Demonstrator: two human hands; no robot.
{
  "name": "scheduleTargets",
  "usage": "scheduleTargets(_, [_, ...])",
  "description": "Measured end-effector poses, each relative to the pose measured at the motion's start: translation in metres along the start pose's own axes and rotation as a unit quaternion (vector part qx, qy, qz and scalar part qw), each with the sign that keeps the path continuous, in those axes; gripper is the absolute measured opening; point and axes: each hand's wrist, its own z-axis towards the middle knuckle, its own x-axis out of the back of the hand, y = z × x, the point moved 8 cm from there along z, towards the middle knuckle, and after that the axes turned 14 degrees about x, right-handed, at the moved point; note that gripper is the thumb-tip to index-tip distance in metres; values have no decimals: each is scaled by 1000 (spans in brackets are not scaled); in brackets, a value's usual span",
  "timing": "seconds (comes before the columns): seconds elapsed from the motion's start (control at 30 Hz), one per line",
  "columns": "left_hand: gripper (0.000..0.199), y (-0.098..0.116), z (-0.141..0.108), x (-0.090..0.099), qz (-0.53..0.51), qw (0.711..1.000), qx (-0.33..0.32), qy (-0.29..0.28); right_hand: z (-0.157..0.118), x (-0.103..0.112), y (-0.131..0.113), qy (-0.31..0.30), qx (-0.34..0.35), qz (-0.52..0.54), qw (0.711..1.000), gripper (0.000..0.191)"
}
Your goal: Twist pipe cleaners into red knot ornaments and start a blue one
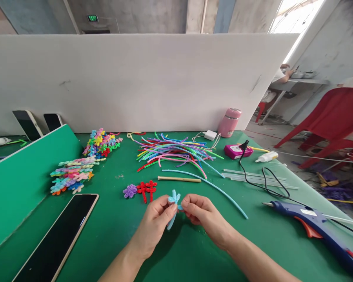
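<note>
Near the front middle of the green table, my left hand point(155, 221) pinches a light blue pipe-cleaner flower point(174, 197), whose stem hangs below the fingers. My right hand point(204, 215) is closed on a small light blue loop at the flower's right side. Just beyond the hands lie a wooden stick point(179, 179) and a long light blue pipe cleaner point(220, 188). To the left are two red pipe-cleaner pieces point(146, 188) and a purple flower point(130, 191).
A pile of coloured pipe cleaners point(176, 150) lies farther back. Finished flowers point(73, 174) and a phone point(59, 235) are left. At right are a glue gun point(308, 223), its cable, clear sticks point(253, 177), a purple power socket point(238, 151) and a pink bottle point(229, 122).
</note>
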Motion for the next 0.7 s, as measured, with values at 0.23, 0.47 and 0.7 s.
scheduleTargets(0.23, [16, 1, 0, -3, -2, 1000, -9, -18, -1, 2, -5, -6, 82, -72, 994, 34])
scheduleTargets(0.47, [14, -1, -1, -11, -49, 996, 23, -69, 0, -7, -11, -25, 80, 47, 995, 28])
scheduleTargets(0.7, [21, 2, 0, -3, 32, 999, 0, 17, 4, 5, -9, 44, 116, 65, 990, 24])
